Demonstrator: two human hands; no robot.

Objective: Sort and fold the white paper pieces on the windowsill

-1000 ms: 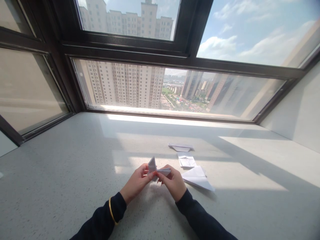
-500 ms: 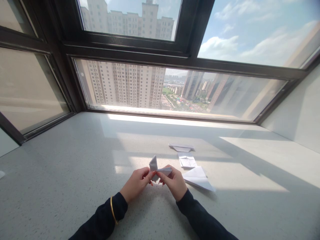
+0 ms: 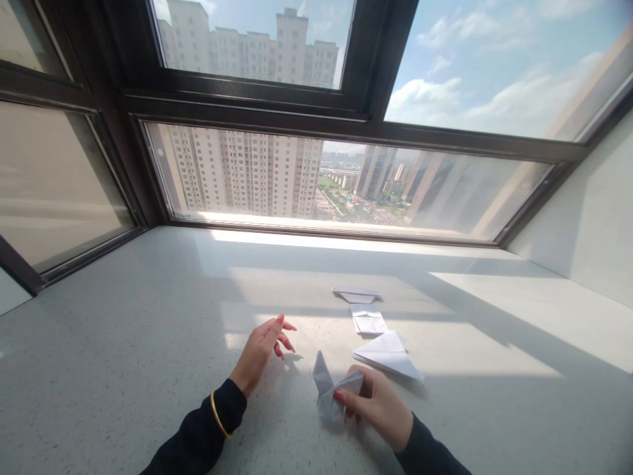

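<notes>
My right hand (image 3: pixel 378 406) pinches a small folded white paper figure (image 3: pixel 330 389) and holds it low over the pale speckled sill (image 3: pixel 148 343), close to me. My left hand (image 3: pixel 262 349) hovers just left of it with the fingers spread and nothing in them. A gold bangle sits on the left wrist (image 3: pixel 217 417). Both arms wear dark sleeves.
Three other folded white papers lie in a row beyond my right hand: a flat triangular one (image 3: pixel 388 353), a small square one (image 3: pixel 368 321), and a thin one (image 3: pixel 357 294) farthest back. A dark-framed window (image 3: pixel 316 125) rings the sill; a white wall (image 3: pixel 588 224) stands at the right.
My left hand let go of the paper figure and opened. My right hand drew the figure back toward me and lower, away from the left hand.
</notes>
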